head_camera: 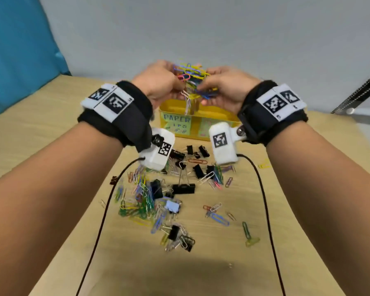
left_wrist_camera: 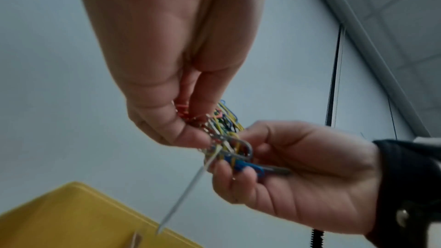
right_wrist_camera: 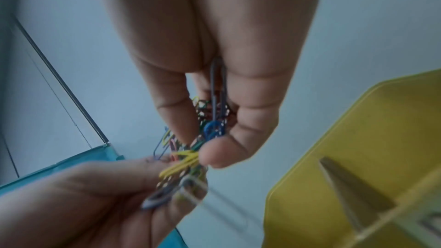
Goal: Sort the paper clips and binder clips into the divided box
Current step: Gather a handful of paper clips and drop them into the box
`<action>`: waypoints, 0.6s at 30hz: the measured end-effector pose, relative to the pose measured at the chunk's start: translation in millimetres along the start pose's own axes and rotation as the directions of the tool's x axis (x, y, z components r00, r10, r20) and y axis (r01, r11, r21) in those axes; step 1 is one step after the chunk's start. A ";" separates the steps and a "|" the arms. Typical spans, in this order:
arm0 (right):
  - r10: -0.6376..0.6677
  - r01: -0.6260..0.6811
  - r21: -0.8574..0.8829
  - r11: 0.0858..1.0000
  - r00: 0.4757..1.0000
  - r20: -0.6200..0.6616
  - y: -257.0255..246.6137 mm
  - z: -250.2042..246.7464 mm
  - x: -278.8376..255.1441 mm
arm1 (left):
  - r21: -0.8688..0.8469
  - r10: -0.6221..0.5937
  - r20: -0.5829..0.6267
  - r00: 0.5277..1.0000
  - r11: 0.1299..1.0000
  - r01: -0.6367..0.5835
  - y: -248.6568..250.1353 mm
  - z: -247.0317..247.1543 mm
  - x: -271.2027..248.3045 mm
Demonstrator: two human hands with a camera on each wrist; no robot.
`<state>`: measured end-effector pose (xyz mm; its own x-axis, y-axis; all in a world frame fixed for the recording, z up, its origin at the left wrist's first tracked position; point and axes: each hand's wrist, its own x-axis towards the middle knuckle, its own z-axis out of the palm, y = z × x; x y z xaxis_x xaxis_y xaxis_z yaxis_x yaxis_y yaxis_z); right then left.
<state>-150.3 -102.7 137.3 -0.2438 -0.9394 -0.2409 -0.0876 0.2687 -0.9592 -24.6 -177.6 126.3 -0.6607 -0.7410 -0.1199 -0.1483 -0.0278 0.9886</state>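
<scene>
A tangled bunch of coloured paper clips (head_camera: 190,80) hangs in the air above the yellow divided box (head_camera: 214,116), held between both hands. My left hand (head_camera: 158,82) pinches the bunch (left_wrist_camera: 224,135) from the left. My right hand (head_camera: 224,86) grips the same bunch (right_wrist_camera: 190,150) from the right, with a long clip lying between its fingers. A few silver clips dangle down toward the box's cardboard divider (right_wrist_camera: 353,188). The box front carries a "PAPER" label (head_camera: 176,123). On the table, loose paper clips (head_camera: 137,201) and black binder clips (head_camera: 183,188) lie scattered.
The wooden table (head_camera: 51,124) meets a grey wall behind the box. A teal panel (head_camera: 19,50) stands at the back left. Two black cables (head_camera: 107,201) run from the wrist cameras across the table toward me. Stray clips (head_camera: 247,231) lie at the right.
</scene>
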 end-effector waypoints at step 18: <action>0.007 -0.026 -0.562 0.827 0.999 -0.036 52.9 9.3 -38.3 | 0.601 -0.128 -0.004 0.992 0.793 0.105 -67.8 -34.9 -54.4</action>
<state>-136.6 -54.5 94.4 -0.2790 -0.9293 -0.2420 -0.6090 0.3661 -0.7036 47.0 -158.9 69.0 -0.6332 -0.7343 -0.2447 -0.6286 0.3035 0.7161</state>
